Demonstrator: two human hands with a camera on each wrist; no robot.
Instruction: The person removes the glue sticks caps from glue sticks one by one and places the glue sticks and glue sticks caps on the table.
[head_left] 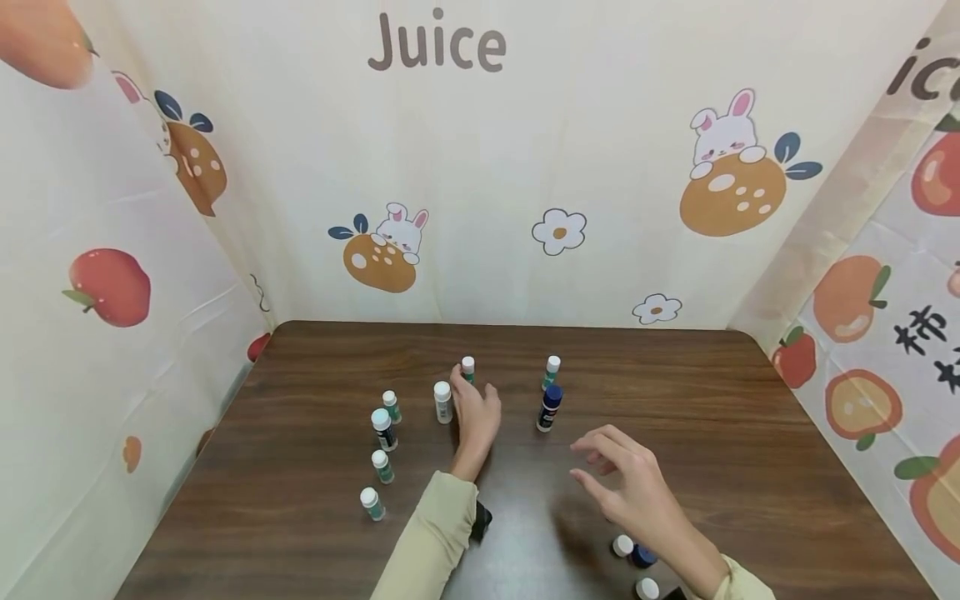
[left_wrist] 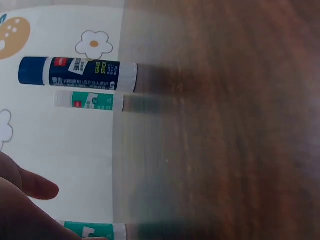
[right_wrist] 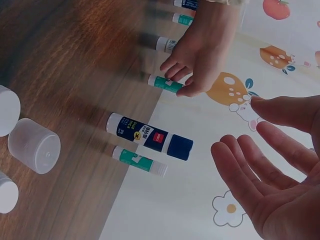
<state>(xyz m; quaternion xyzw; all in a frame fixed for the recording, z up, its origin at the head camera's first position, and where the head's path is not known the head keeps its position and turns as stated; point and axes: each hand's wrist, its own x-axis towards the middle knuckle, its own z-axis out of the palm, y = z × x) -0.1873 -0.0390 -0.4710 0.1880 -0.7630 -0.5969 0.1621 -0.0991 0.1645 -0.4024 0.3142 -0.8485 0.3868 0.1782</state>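
My left hand (head_left: 476,417) reaches to a small green glue stick (head_left: 468,377) with a white cap, standing near the back of the table. In the left wrist view its thumb is apart from that green glue stick (left_wrist: 90,230); whether another finger touches it is unclear. A white-labelled glue stick (head_left: 443,404) stands just left of this hand. My right hand (head_left: 630,475) hovers over the table, fingers loosely bent and spread, holding nothing. Beyond it stand a navy glue stick (head_left: 550,410) with a blue cap and another small green glue stick (head_left: 551,380).
On the left, small green glue sticks (head_left: 383,468) and a dark-labelled one (head_left: 384,432) stand in a rough column. Below my right forearm are a white cap (head_left: 622,546), a blue cap (head_left: 643,557) and another white cap (head_left: 647,588). A printed curtain (head_left: 480,167) borders the brown table (head_left: 675,375).
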